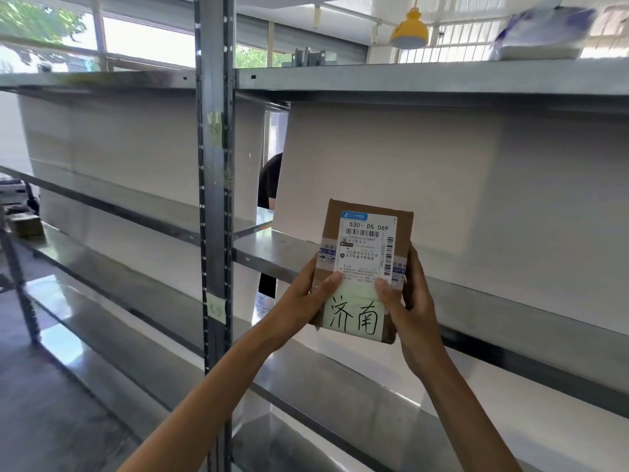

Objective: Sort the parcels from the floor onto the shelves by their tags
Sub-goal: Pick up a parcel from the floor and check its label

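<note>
A small brown cardboard parcel (366, 233) is held upright in front of the metal shelving. It carries a white shipping label reading 530-D5 069 and a pale green tag (354, 313) with two handwritten characters. My left hand (308, 296) grips its left edge, thumb on the label. My right hand (408, 301) grips the right edge, thumb on the tag's top. The parcel hovers just before the middle shelf (272, 253) of the right bay.
A grey upright post (214, 199) with small paper tags divides two shelf bays. On the top shelf lies a white and purple bag (541, 32). A brown box (27, 224) sits far left. A person in dark clothes (270, 182) stands behind the shelving.
</note>
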`<action>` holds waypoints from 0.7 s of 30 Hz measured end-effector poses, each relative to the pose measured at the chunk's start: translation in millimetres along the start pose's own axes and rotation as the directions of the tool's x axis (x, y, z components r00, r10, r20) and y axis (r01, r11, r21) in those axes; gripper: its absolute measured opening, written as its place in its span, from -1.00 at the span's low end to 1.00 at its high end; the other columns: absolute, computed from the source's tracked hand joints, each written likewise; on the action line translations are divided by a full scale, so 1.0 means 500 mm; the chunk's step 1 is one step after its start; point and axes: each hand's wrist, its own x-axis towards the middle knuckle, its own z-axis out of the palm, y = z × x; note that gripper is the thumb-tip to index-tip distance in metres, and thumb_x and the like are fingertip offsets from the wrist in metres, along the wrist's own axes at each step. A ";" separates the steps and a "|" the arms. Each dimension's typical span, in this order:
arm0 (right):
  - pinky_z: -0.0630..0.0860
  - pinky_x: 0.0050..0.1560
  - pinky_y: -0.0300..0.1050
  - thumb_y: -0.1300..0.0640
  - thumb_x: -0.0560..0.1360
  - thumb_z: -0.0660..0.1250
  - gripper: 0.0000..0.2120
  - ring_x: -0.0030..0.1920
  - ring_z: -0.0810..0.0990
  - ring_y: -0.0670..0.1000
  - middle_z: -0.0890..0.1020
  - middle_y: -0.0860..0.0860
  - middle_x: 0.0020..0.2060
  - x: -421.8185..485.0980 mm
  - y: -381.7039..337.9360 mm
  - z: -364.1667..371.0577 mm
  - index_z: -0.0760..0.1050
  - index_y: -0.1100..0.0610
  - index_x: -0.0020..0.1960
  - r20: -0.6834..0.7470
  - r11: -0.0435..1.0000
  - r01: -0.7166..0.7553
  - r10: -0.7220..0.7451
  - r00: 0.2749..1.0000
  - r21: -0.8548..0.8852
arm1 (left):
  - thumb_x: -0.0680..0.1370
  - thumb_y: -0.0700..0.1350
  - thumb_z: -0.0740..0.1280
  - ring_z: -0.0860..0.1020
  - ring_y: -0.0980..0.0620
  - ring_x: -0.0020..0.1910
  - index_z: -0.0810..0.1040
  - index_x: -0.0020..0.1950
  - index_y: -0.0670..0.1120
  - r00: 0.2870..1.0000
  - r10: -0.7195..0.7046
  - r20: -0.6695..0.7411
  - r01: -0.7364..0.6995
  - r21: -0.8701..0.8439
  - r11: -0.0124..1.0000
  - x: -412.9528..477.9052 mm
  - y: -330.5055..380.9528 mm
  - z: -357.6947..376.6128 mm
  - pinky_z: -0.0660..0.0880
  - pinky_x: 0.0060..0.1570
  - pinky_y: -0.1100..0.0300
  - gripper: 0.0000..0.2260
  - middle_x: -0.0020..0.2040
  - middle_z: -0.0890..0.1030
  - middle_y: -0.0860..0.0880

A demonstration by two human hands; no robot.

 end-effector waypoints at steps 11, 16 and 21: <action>0.65 -0.07 -0.04 0.18 0.44 0.37 -0.26 0.15 0.60 -0.15 0.47 -0.09 0.33 0.151 0.071 0.048 0.10 -0.17 0.49 0.044 0.999 0.034 -0.034 0.998 -0.014 | 0.60 0.00 0.17 0.67 0.20 -0.12 0.37 0.18 0.16 1.000 -0.003 -0.001 0.003 0.062 0.998 0.137 -0.034 -0.097 0.60 -0.30 0.26 -0.83 0.02 0.61 0.11; 0.64 -0.02 -0.03 0.22 0.46 0.36 -0.28 0.18 0.57 -0.17 0.48 -0.12 0.31 0.214 0.096 0.066 0.11 -0.16 0.49 0.066 0.996 0.074 -0.070 0.995 -0.054 | 0.60 0.01 0.14 0.67 0.22 -0.13 0.36 0.13 0.18 1.000 -0.015 -0.020 0.015 0.041 0.999 0.190 -0.050 -0.136 0.58 -0.31 0.29 -0.87 0.00 0.61 0.12; 0.65 -0.11 -0.08 0.24 0.46 0.37 -0.25 0.12 0.59 -0.24 0.46 -0.13 0.32 0.251 0.120 0.106 0.09 -0.16 0.49 0.038 0.995 0.075 -0.072 0.997 -0.073 | 0.60 0.00 0.14 0.66 0.24 -0.16 0.33 0.18 0.16 1.000 -0.007 0.003 0.007 0.049 0.999 0.217 -0.057 -0.189 0.57 -0.35 0.32 -0.84 0.01 0.60 0.10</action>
